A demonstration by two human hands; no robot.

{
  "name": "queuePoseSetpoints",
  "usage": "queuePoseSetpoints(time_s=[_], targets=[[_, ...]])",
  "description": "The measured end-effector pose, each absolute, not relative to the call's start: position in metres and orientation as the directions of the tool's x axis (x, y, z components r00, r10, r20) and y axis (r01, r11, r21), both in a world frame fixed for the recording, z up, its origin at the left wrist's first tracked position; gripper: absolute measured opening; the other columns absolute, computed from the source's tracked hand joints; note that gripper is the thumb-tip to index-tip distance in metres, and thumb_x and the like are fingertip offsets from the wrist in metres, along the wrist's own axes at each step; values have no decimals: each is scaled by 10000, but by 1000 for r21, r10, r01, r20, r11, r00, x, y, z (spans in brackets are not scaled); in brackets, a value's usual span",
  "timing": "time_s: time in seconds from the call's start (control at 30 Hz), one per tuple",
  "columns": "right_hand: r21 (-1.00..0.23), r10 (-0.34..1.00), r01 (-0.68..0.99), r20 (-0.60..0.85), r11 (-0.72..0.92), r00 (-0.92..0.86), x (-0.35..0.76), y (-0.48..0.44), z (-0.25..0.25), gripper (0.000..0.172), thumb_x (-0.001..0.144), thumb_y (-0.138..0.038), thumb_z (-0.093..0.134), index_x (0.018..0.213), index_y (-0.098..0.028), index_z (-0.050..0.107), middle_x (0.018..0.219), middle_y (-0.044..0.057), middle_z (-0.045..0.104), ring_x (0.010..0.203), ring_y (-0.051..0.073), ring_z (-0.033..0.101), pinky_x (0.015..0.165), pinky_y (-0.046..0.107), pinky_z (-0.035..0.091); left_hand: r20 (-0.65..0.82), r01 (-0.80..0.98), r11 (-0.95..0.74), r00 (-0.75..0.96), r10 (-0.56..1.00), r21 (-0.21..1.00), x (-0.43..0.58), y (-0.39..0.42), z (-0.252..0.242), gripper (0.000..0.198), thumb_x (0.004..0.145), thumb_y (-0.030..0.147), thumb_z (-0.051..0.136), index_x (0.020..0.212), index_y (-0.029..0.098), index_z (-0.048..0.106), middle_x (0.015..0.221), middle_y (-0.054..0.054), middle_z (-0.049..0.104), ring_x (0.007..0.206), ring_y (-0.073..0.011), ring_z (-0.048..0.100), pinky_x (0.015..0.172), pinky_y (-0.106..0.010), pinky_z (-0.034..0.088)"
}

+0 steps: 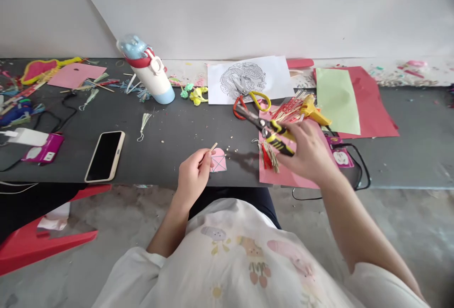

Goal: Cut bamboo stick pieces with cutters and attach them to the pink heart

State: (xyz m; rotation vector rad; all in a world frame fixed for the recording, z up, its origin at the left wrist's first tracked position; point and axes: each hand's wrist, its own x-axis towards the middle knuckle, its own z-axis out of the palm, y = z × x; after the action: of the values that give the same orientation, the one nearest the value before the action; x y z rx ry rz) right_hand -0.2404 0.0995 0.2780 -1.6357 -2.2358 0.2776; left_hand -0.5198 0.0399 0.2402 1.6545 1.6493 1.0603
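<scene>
My left hand is closed near the table's front edge, pinching a thin wooden stick whose tip sticks out past the fingers. Beside those fingers lies a small pink paper piece with a rounded top and crossed blue lines. My right hand is raised over the right side, gripping yellow-and-black pliers by the handles, their jaws pointing up and left. Below the pliers, red and beige tassels rest on a pink sheet. Small pale crumbs are scattered near the paper piece.
Scissors lie on a dragon print. A yellow glue gun sits right of red-wrapped sticks. Green and red sheets lie farther right. On the left are a bottle, a phone and a purple power strip.
</scene>
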Motion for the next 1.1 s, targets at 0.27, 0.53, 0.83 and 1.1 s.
queuePoseSetpoints(time_s=[0.27, 0.53, 0.83, 1.1], targets=[[-635, 931, 710, 40, 304, -363, -286, 32, 247, 597, 647, -179, 604, 1224, -256, 466, 1120, 122, 554, 1095, 346, 559, 954, 515, 479, 250, 473, -138, -181, 951, 870, -520, 24, 241, 322, 995, 394, 449, 965, 181, 688, 667, -2, 629, 628, -100, 593, 611, -203, 469], [-681, 914, 664, 21, 309, -405, -300, 27, 238, 558, 662, -172, 587, 1205, -216, 467, 1111, 123, 555, 1066, 321, 561, 942, 499, 489, 268, 527, -148, -158, 950, 837, -525, 17, 242, 297, 991, 370, 462, 951, 185, 691, 684, 1, 648, 617, -91, 589, 605, -193, 451], [-697, 900, 643, 5, 315, -436, -302, 30, 232, 552, 672, -167, 603, 1206, -219, 475, 1090, 111, 552, 1047, 317, 552, 938, 504, 488, 240, 577, -131, -116, 964, 806, -529, 15, 239, 294, 995, 358, 446, 944, 193, 684, 702, -8, 650, 628, -104, 591, 613, -204, 468], [-723, 891, 616, -2, 312, -454, -305, 32, 227, 549, 689, -166, 616, 1212, -238, 465, 1082, 101, 552, 1033, 313, 562, 919, 503, 499, 224, 577, -123, -107, 969, 807, -532, 14, 234, 280, 994, 337, 447, 955, 196, 685, 721, -11, 657, 638, -104, 599, 622, -199, 470]])
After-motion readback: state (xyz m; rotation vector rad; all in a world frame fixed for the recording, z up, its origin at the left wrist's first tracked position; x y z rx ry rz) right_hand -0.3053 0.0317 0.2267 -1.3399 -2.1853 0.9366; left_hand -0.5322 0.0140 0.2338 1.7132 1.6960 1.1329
